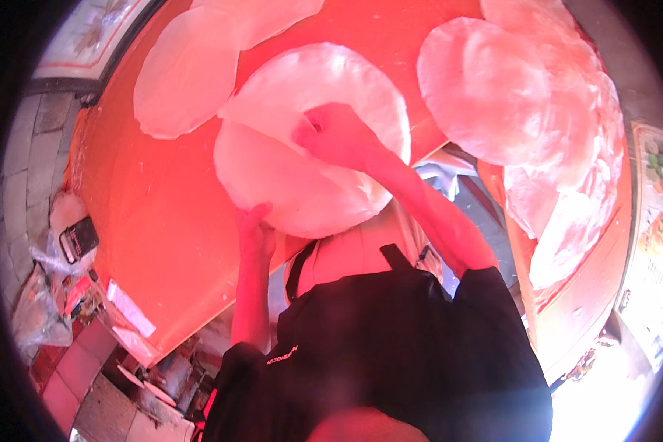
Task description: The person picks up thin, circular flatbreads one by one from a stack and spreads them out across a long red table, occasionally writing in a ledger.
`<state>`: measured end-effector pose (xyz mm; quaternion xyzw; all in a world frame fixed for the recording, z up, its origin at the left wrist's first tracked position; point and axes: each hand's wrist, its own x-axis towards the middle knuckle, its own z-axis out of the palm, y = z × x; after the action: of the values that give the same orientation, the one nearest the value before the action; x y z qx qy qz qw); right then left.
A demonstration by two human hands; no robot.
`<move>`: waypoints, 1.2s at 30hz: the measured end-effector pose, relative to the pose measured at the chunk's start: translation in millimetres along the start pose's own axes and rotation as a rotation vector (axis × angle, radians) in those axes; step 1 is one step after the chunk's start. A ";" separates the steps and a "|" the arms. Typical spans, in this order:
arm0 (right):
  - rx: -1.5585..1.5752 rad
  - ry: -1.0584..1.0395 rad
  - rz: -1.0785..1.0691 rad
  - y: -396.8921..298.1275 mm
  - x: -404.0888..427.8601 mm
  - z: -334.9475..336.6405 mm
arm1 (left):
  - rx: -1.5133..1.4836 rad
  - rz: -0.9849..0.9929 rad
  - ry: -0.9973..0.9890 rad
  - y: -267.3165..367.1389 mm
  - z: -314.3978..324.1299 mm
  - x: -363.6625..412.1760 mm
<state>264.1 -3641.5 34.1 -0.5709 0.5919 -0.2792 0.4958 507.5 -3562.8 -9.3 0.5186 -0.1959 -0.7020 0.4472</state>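
A large, thin round sheet of dough (287, 182) lies in front of me over the near edge of the orange-red table, with a crease or overlapping edge running across it. My left hand (257, 226) grips its lower left rim, thumb on top. Over the middle of the sheet is my right hand (337, 135), its fingers curled in; whether they pinch the dough cannot be made out. Red light tints everything.
Another thin round sheet (188, 72) lies at the upper left of the orange-red table (154, 221). Many overlapping round sheets (492, 94) cover the right-hand table part. A gap separates the two parts near my right forearm. Plastic bags (41, 309) and a dark box (79, 240) sit left.
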 end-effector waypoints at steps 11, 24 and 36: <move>0.384 0.587 -0.102 85.1 -18.1 -410.9 | -0.157 -0.078 0.004 -33.0 -54.5 18.0; 0.222 0.545 -0.150 255.8 -64.9 -214.2 | -0.113 -0.086 -0.242 12.6 -0.7 -2.7; 0.217 -0.095 -0.003 21.9 -39.0 6.2 | 0.094 0.022 -0.251 25.2 46.7 8.0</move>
<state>255.3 -3598.7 22.7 -0.5272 0.5332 -0.3150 0.5818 475.5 -3591.4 22.8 0.4450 -0.2887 -0.7463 0.4021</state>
